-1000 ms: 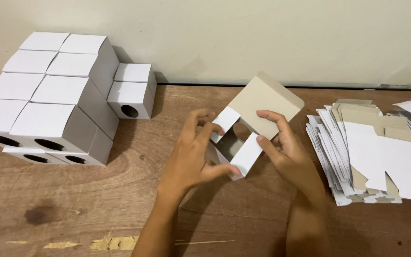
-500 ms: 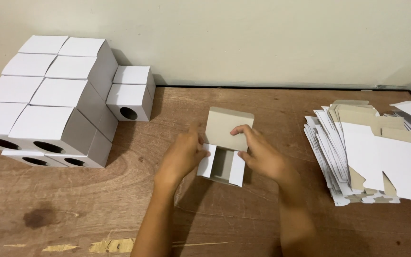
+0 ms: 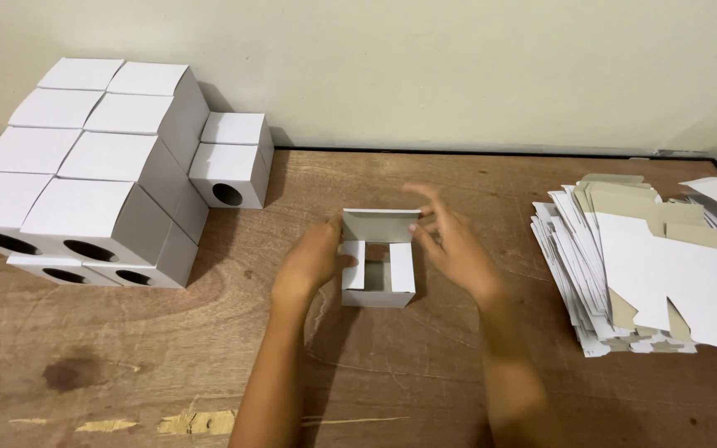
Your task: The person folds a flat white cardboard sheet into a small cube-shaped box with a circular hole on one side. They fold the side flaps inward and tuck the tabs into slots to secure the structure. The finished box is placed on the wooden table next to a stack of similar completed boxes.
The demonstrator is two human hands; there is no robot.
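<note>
A small white cardboard box [image 3: 379,286] stands upright on the wooden table [image 3: 168,357], its top open and its side flaps folded inward. The back lid flap stands up. My left hand [image 3: 313,259] presses against the box's left side, thumb on the left flap. My right hand [image 3: 451,241] touches the right side and the lid flap, fingers spread and slightly blurred.
A stack of finished white boxes [image 3: 85,166], some with round holes, sits at the left against the wall. A pile of flat unfolded box blanks [image 3: 649,265] lies at the right. The wall runs along the table's far edge.
The box was held tilted in the air a second ago; it now stands on the table with side flaps folded in, and both hands have dropped to its sides.
</note>
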